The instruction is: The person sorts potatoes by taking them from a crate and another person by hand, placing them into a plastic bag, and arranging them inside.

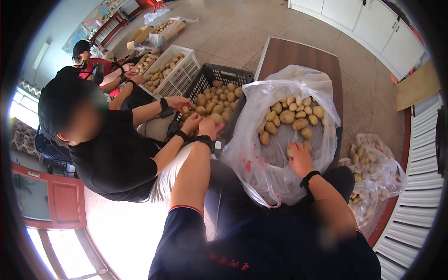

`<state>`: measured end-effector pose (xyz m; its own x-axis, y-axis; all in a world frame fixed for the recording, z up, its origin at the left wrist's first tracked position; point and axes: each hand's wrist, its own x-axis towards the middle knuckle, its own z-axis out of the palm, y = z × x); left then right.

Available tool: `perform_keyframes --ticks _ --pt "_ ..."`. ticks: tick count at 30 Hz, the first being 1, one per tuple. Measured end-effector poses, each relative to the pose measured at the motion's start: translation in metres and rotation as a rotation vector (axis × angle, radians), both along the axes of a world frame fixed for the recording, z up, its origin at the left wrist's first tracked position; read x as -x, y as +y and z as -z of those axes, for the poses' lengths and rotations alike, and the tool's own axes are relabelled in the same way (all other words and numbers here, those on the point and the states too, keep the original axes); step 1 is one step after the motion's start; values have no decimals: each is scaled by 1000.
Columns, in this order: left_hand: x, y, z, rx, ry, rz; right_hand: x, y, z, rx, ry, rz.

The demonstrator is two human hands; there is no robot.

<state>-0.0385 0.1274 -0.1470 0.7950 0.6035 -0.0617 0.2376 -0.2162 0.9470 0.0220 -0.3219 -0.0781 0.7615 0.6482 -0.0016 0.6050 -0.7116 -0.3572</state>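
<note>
Daylight from the windows (70,247) at lower left blew out the floor (123,233) nearby; fisheye distortion bowed the white cabinets (347,18) within black corners.

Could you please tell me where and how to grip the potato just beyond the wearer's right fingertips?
I'd come from above, pinching the potato by its left and right sides: both look rounded and clear, while other potatoes lie close beyond.
</note>
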Motion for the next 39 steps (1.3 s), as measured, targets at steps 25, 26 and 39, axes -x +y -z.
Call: perform_keyframes --ticks 25,26,39 --pt "-34 -132 -131 661 250 289 -18 27 -8 -1081 1485 359" --pt "-34 -136 -133 647 283 351 -16 32 -13 -1027 1487 357" --pt "-33 -160 -153 759 412 716 -10 93 -59 -732 1110 69"
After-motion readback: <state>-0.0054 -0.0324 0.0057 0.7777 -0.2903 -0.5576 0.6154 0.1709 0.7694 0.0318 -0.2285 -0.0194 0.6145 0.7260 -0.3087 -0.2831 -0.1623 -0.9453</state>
